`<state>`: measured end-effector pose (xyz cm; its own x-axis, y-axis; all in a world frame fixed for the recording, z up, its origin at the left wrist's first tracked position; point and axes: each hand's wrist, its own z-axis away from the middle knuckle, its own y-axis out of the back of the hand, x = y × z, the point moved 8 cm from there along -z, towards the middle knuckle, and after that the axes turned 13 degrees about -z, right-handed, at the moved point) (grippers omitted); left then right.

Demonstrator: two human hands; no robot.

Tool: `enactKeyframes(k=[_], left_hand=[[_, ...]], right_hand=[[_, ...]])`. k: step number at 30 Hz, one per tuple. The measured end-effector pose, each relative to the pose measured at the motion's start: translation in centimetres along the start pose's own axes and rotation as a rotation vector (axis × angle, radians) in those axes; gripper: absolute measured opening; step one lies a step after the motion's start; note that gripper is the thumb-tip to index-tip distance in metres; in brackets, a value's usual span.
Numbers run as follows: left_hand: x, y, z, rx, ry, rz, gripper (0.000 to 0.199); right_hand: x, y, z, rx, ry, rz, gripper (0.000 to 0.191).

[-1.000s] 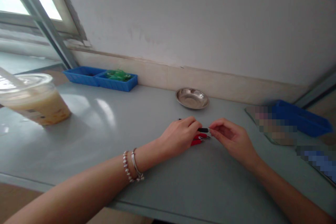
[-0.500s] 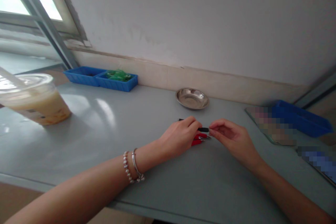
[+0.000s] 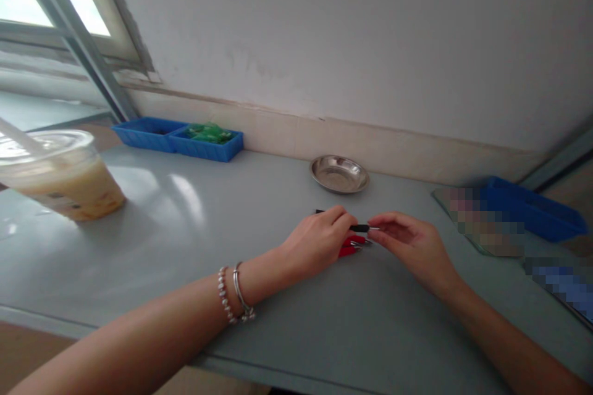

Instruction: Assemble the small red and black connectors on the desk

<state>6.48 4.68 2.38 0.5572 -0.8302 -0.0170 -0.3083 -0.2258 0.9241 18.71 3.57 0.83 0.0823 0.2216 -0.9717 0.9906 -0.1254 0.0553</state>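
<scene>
My left hand [image 3: 319, 237] is closed around a slim black pen-like barrel [image 3: 360, 228], whose dark rear end shows past the knuckles. A thin light tip sticks out of the barrel's right end. My right hand [image 3: 412, 244] has its thumb and forefinger at that tip, other fingers curled; whether they grip it is too small to tell. Under and beside my left hand lie red-bodied pens [image 3: 349, 251] with metallic tips, partly hidden by the fingers. A shallow steel dish [image 3: 340, 174] stands behind both hands.
At the left is a lidded drink cup [image 3: 69, 179] with a straw. Joined blue trays [image 3: 208, 149], one with green pieces, stand by the wall. To the right are a blurred flat item [image 3: 482, 228], a blue tray [image 3: 532, 210] and a phone-like item [image 3: 565, 290].
The thin light tip now shows past the black barrel's right end, between my right fingertips. My right hand has shifted very slightly; my left hand has stayed in place.
</scene>
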Motion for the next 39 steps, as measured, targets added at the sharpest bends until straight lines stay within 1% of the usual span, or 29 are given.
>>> enactKeyframes(k=[3, 8, 10, 18, 21, 26, 30, 33, 36, 39], left_hand=[[-0.12, -0.06, 0.01, 0.000, 0.010, -0.004, 0.015], [0.07, -0.34, 0.03, -0.035, -0.022, -0.006, 0.012], [0.02, -0.29, 0.03, -0.034, -0.013, -0.008, 0.012], [0.05, -0.10, -0.01, -0.027, 0.006, 0.001, 0.014], [-0.07, 0.02, -0.07, -0.006, 0.027, 0.017, 0.018], [-0.41, 0.04, -0.06, 0.020, 0.054, 0.025, 0.017], [-0.67, 0.10, 0.05, -0.004, 0.077, -0.070, 0.019], [-0.51, 0.13, 0.09, -0.027, 0.059, -0.115, 0.020], [-0.23, -0.05, 0.09, -0.043, 0.032, -0.099, 0.019], [-0.32, -0.13, 0.09, -0.022, 0.049, -0.070, 0.018]], right_hand=[[0.33, 0.02, 0.03, -0.008, -0.023, 0.013, 0.018], [0.48, -0.04, 0.09, -0.028, -0.043, 0.049, 0.018], [0.44, -0.06, 0.12, -0.035, -0.045, 0.061, 0.017], [-0.41, -0.18, 0.21, -0.055, 0.062, 0.139, 0.013], [-0.47, -0.22, 0.21, -0.059, 0.084, 0.158, 0.014], [-0.24, -0.17, 0.19, -0.058, 0.090, 0.179, 0.016], [-0.13, -0.22, 0.20, -0.076, 0.098, 0.186, 0.017], [-0.17, -0.17, 0.21, -0.072, 0.103, 0.185, 0.015], [-0.28, -0.16, 0.23, -0.066, 0.105, 0.191, 0.013], [-0.32, -0.17, 0.24, -0.062, 0.094, 0.185, 0.013]])
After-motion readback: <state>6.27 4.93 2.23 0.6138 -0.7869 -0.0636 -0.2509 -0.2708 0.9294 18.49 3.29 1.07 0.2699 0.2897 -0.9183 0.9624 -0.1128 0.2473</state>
